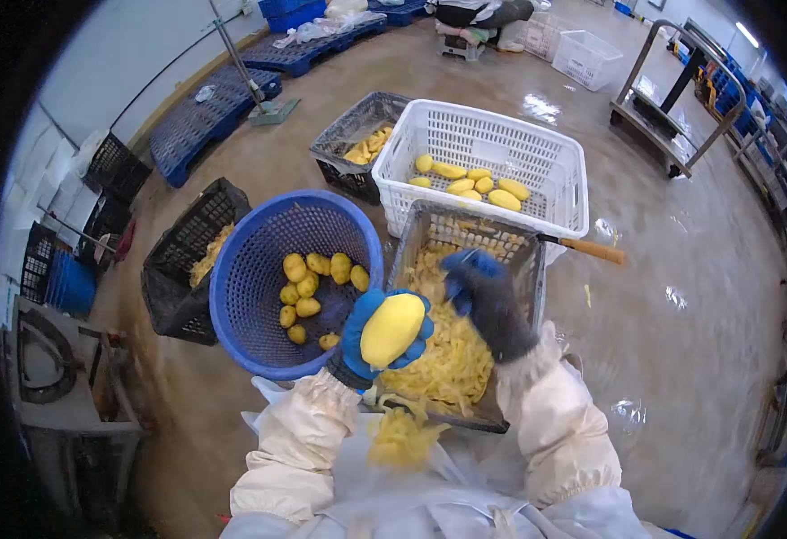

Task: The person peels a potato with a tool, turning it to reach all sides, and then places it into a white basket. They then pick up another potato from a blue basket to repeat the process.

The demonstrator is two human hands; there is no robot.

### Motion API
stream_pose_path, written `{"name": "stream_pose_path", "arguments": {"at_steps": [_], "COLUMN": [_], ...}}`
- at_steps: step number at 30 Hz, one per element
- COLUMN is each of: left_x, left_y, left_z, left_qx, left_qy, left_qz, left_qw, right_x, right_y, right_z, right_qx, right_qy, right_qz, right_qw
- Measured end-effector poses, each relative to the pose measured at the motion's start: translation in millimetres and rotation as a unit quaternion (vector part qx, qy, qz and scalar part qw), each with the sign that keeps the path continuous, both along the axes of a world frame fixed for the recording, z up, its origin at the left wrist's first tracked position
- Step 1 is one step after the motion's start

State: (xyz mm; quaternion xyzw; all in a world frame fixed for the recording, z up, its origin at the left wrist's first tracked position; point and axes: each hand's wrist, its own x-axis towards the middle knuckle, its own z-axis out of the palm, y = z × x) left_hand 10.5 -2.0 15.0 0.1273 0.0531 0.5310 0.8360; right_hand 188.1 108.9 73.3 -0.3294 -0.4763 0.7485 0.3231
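Note:
My left hand point(382, 331), in a blue glove, holds a peeled yellow potato point(391, 331) between the blue basket and the peel crate. My right hand point(483, 301), in a dark blue glove, is over the crate point(537, 278) of yellow peelings point(452, 359); motion blurs its fingers, and what they hold, if anything, cannot be made out. Unpeeled potatoes point(307, 307) lie inside the round blue basket point(232, 296) at the left. Several peeled potatoes point(505, 199) lie in the white crate point(492, 135) beyond. A wooden-handled tool point(595, 250) rests across the peel crate's right rim.
A black crate point(173, 269) with peelings stands left of the blue basket. Another dark crate point(339, 148) holds yellow pieces behind it. Blue pallets point(200, 117) lie by the left wall; a metal trolley point(663, 126) stands at the upper right.

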Motion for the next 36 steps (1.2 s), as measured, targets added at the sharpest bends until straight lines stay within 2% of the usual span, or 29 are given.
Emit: {"name": "stream_pose_path", "arguments": {"at_steps": [1,2,3,4,5,6,7,8,12,17,19,20,21,23,24,27,28,29,31,33,35,36], "left_x": [3.5,9.2,12.6,12.3,7.7,-0.5,-6.6,-13.7,-1.2,-9.1,-8.1,-4.7,-3.0,-5.7,-5.7,-3.0,-4.4,-7.0,-6.6,-1.8,5.1,4.0], "left_y": [-0.2,0.1,1.2,3.4,8.6,16.9,20.7,17.9,17.2,20.8,19.5,18.8,18.3,19.7,20.8,21.1,23.3,26.2,24.1,21.7,12.3,14.6], "left_z": [4.9,15.0,23.2,26.4,9.2,-22.3,-39.0,-38.8,0.0,-8.7,-5.9,-4.8,-2.6,-7.4,-7.7,-6.3,-9.7,-15.7,-20.2,-21.5,15.5,8.0], "left_qx": [-0.002,-0.035,-0.066,-0.061,-0.06,-0.091,-0.122,-0.142,-0.194,-0.162,-0.144,-0.159,-0.174,-0.195,-0.214,-0.195,-0.194,-0.179,-0.17,-0.18,-0.19,-0.169], "left_qy": [0.0,0.025,0.049,0.085,0.082,0.093,0.103,0.058,0.076,0.043,0.023,0.012,0.001,0.0,-0.001,0.012,0.009,0.021,0.039,0.208,0.29,0.343], "left_qz": [-0.003,0.052,0.109,0.149,0.156,0.216,0.273,0.226,0.252,0.254,0.247,0.254,0.26,0.272,0.285,0.309,0.31,0.293,0.272,0.391,0.378,0.417], "left_qw": [1.0,0.998,0.991,0.983,0.982,0.968,0.949,0.962,0.945,0.953,0.958,0.954,0.95,0.942,0.934,0.931,0.931,0.939,0.946,0.878,0.858,0.825], "right_x": [1.2,4.4,4.2,3.0,0.9,-2.7,-7.1,-11.2,-21.7,-28.1,-33.5,-32.8,-33.0,-31.9,-30.6,-26.8,-29.2,-34.1,-38.2,-26.4,-19.2,-27.0], "right_y": [15.2,33.4,28.1,16.3,3.5,-7.5,-14.0,-19.1,-21.3,-28.9,-40.7,-36.9,-30.0,-11.4,-0.6,4.7,-8.6,-24.7,-28.2,13.9,24.6,3.5], "right_z": [-17.9,-35.5,-27.7,-13.5,-2.7,2.2,-0.6,-4.5,-14.8,-15.4,-19.1,-16.9,-18.6,-28.0,-28.6,-22.0,-14.3,-9.6,-14.5,-27.7,-27.2,-12.6], "right_qx": [0.021,-0.078,-0.075,-0.066,-0.06,-0.065,-0.068,-0.072,-0.049,0.005,0.22,0.166,0.166,0.105,0.111,0.085,0.121,0.155,0.142,0.105,0.104,0.083], "right_qy": [0.009,0.139,0.138,0.111,0.082,0.047,0.046,0.043,0.046,0.021,-0.034,-0.03,-0.03,0.028,0.014,0.022,0.011,-0.002,-0.019,-0.034,-0.003,0.005], "right_qz": [-0.08,-0.112,-0.111,-0.062,-0.012,0.036,0.04,0.059,0.067,0.054,0.048,0.016,0.016,-0.096,-0.155,-0.144,-0.079,-0.012,0.009,-0.154,-0.147,-0.103], "right_qw": [0.997,0.981,0.981,0.99,0.995,0.996,0.996,0.995,0.995,0.998,0.974,0.986,0.986,0.989,0.982,0.986,0.989,0.988,0.99,0.982,0.984,0.991]}}
